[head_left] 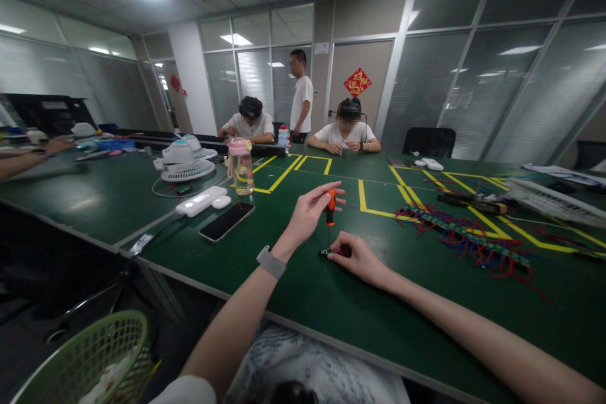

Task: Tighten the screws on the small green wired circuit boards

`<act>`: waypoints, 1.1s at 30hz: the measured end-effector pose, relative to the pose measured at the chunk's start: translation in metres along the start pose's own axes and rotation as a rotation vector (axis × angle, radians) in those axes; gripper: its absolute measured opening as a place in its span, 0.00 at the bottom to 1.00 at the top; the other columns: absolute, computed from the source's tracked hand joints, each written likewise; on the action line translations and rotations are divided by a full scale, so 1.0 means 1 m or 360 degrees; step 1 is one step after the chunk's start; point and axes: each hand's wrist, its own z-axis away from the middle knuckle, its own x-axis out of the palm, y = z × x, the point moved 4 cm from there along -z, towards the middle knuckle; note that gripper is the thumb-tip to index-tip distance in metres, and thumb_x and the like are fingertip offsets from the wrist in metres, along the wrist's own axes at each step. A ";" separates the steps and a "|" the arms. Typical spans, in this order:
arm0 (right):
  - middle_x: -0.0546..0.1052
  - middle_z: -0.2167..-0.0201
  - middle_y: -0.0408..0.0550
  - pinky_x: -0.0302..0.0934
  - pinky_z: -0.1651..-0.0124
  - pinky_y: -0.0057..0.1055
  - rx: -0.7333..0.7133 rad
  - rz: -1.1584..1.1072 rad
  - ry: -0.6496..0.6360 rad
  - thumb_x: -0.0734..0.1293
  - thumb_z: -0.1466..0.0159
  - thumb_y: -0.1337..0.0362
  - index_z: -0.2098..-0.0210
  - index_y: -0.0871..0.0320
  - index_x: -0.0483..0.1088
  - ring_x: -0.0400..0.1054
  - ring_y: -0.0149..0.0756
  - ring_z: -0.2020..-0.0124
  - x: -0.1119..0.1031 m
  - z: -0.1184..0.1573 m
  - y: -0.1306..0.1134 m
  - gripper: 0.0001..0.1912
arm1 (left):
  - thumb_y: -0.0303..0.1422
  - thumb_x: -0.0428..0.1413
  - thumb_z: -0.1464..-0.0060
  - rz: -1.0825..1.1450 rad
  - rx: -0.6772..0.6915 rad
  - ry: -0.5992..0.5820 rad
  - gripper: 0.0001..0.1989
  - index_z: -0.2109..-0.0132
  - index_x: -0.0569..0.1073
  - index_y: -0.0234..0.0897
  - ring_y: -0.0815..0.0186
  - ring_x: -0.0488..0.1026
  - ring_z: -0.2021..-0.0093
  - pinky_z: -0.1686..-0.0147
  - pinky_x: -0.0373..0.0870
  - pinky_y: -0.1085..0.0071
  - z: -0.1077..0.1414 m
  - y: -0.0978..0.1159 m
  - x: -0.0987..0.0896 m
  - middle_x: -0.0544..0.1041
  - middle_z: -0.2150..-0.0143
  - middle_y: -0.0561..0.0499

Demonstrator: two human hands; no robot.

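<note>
My left hand [310, 211] grips the orange and black handle of a screwdriver [330, 209] between thumb and fingers. The screwdriver stands upright, its thin shaft pointing down at a small circuit board [324, 252] on the green table. Whether the tip touches a screw is too small to tell. Close by on the right, my right hand [355, 255] is closed with its fingertips pinching the board's edge. To the right lies a long row of small circuit boards [468, 233] with red and blue wires.
On the left are a phone [227, 221], a white power strip [201, 201], a pink-lided bottle [243, 167] and white fans [187, 167]. Yellow tape [362, 196] marks the table [189, 265]. A green basket [113, 334] stands below its edge. Two people sit opposite; another stands behind.
</note>
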 end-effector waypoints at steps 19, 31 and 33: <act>0.68 0.75 0.42 0.56 0.72 0.27 -0.0030 0.0010 0.0012 0.68 0.44 0.65 0.72 0.59 0.68 0.61 0.29 0.75 0.000 0.000 0.002 0.05 | 0.35 0.58 0.49 -0.0196 0.0050 0.0260 0.09 0.61 0.78 0.37 0.67 0.70 0.61 0.60 0.67 0.72 -0.001 0.000 -0.010 0.72 0.60 0.48; 0.67 0.75 0.42 0.55 0.72 0.27 -0.0019 0.0009 0.0013 0.68 0.44 0.65 0.72 0.59 0.69 0.61 0.30 0.74 -0.001 0.001 -0.001 0.04 | 0.37 0.57 0.48 -0.0198 0.0018 0.0160 0.12 0.57 0.77 0.39 0.66 0.70 0.59 0.59 0.68 0.72 0.000 -0.001 -0.009 0.72 0.56 0.47; 0.67 0.75 0.42 0.55 0.72 0.27 -0.0021 0.0009 0.0010 0.68 0.44 0.66 0.72 0.60 0.68 0.61 0.30 0.74 -0.001 0.001 -0.001 0.04 | 0.36 0.52 0.43 -0.0120 0.0033 0.0138 0.12 0.55 0.77 0.40 0.64 0.68 0.51 0.53 0.66 0.70 -0.001 -0.002 -0.009 0.70 0.50 0.47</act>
